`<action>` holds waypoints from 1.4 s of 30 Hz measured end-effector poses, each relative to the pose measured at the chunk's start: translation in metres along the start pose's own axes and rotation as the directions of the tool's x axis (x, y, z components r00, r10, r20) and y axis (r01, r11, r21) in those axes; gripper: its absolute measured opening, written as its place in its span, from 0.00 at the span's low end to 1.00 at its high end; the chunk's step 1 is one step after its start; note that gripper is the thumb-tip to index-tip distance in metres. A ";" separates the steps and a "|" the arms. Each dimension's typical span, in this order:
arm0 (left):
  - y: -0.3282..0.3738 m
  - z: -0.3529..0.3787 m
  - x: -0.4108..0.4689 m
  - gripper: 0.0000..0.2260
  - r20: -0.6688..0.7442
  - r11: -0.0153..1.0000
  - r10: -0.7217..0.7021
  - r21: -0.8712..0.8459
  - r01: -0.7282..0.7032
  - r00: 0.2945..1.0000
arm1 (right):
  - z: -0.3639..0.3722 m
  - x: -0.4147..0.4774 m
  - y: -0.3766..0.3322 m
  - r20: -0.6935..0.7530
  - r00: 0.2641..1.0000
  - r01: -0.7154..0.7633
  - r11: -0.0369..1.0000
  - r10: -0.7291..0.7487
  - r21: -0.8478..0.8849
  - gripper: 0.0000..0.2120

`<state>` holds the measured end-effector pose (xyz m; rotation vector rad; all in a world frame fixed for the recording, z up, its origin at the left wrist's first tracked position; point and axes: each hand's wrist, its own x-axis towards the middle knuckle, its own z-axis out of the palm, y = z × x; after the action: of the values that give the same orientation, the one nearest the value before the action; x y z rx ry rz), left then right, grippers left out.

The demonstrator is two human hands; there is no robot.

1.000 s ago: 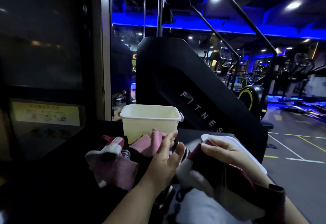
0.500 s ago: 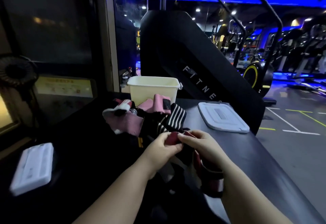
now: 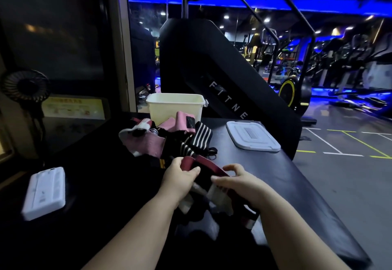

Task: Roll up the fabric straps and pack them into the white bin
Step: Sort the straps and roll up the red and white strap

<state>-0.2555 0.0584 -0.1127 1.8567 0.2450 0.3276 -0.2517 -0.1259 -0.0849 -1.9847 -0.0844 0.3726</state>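
Head view: dark red strap (image 3: 208,163), pinched in left hand (image 3: 179,175) and right hand (image 3: 240,183), long axis far-left to near-right.

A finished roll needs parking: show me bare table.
Bare dark tabletop lies between the flat white plastic lid and the right hand. The patch between the white flat box and the heap of pink and striped fabric straps looks bare but dim. Crowded: before the white plastic bin.
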 end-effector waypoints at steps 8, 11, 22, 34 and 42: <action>-0.003 -0.015 -0.003 0.15 -0.030 0.999 -0.035 0.005 0.035 0.999 | -0.016 -0.020 0.011 0.025 1.000 0.012 0.928 -0.003 -0.371 0.16; -0.004 -0.022 -0.003 0.16 -0.045 0.999 -0.028 0.016 0.029 0.999 | -0.023 -0.018 0.014 -0.072 0.996 0.022 0.963 -0.043 -0.269 0.14; -0.010 -0.035 0.002 0.15 -0.104 0.998 0.017 -0.055 -0.023 0.994 | -0.024 -0.011 0.025 -0.219 0.954 0.159 0.966 -0.203 -0.206 0.07; -0.005 -0.047 0.017 0.07 -0.178 0.983 0.125 0.154 -0.098 0.976 | -0.040 0.000 0.041 -0.398 0.848 0.238 0.922 -0.350 -0.306 0.12; -0.001 -0.065 0.019 0.04 -0.350 0.957 0.280 0.169 -0.234 0.894 | -0.047 -0.001 0.040 -0.406 0.737 0.374 0.827 -0.540 -0.420 0.14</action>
<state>-0.2603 0.1227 -0.0929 1.9409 0.2805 0.8714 -0.2431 -0.1849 -0.1023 -2.2209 -0.3125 -0.5392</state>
